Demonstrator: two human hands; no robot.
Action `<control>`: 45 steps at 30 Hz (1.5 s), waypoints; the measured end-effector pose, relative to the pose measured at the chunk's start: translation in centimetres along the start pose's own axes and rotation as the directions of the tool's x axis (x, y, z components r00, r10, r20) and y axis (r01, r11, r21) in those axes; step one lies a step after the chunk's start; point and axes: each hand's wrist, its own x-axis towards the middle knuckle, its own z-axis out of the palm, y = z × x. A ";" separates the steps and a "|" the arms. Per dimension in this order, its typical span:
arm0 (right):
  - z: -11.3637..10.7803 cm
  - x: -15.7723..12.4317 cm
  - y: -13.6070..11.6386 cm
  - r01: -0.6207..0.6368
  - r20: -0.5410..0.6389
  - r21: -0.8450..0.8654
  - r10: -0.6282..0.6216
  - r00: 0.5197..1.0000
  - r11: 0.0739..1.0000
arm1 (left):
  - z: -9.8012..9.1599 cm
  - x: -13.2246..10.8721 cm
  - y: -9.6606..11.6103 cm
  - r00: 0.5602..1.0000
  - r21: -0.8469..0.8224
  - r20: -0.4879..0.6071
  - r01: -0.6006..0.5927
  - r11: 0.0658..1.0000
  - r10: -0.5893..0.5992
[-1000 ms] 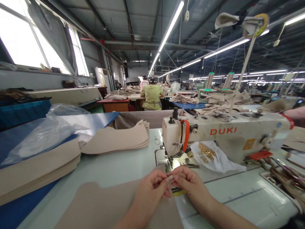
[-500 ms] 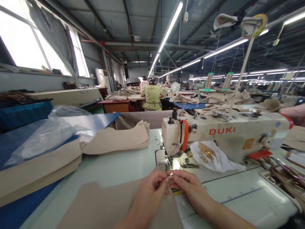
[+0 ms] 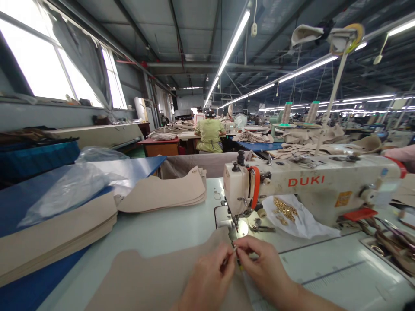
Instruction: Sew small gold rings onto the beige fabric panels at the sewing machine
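Observation:
In front of the sewing machine [image 3: 274,183], my left hand [image 3: 212,272] and my right hand [image 3: 267,265] meet, fingertips almost touching. Both are closed in a pinch around something tiny and pale, too small to name. Beneath them lies a beige fabric panel [image 3: 145,276], flat on the pale table; its narrow upper end reaches toward the lit needle area. My left hand covers part of the panel, and my right hand is just beyond its right edge. Behind my right hand, small gold metal pieces [image 3: 285,210] are heaped on a white cloth [image 3: 306,224] under the machine arm.
Stacked beige panels [image 3: 168,190] lie left of the machine, with another stack [image 3: 58,233] nearer me. Clear plastic film [image 3: 68,185] rests on a blue surface. On the right is a tray with straps and tools [image 3: 385,246]. A person in yellow-green [image 3: 210,131] sits farther back.
Both hands have moved slightly down, and the left has turned, with its knuckles rolled more over the pinch. More of the panel's upper end shows. The whole view has shifted a little.

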 end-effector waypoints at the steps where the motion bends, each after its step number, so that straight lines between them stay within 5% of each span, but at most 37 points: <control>1: -0.1 0.0 -0.1 0.033 0.033 -0.073 -0.030 0.999 0.997 | 0.0 -0.1 0.1 1.000 0.024 0.007 -0.011 1.000 0.010; 7: -1.0 0.1 -0.7 0.146 0.175 -0.261 -0.102 0.979 0.954 | 0.0 0.0 -0.1 0.998 -0.117 0.044 0.058 0.991 -0.053; 16: -2.5 1.8 -0.9 -0.149 0.251 0.147 0.109 0.962 0.978 | -0.1 1.1 0.3 0.960 -0.604 0.158 0.280 0.746 -0.232; 23: -1.6 2.6 0.2 -0.399 0.425 0.461 0.198 0.883 0.792 | -0.3 1.4 -0.2 0.944 -0.676 0.259 0.329 0.659 -0.206; 33: -1.6 1.7 0.5 -0.505 0.428 0.673 0.272 0.862 0.541 | -0.4 2.3 -0.1 0.898 -0.754 0.339 0.437 0.490 -0.280; 41: -1.1 1.7 0.6 -0.449 0.387 0.579 0.255 0.886 0.681 | -1.0 2.4 0.4 0.872 -0.667 0.358 0.489 0.562 -0.335; 45: -0.8 1.6 0.5 -0.326 0.314 0.570 0.167 0.935 0.754 | -1.1 2.6 0.2 0.883 -0.610 0.309 0.469 0.638 -0.354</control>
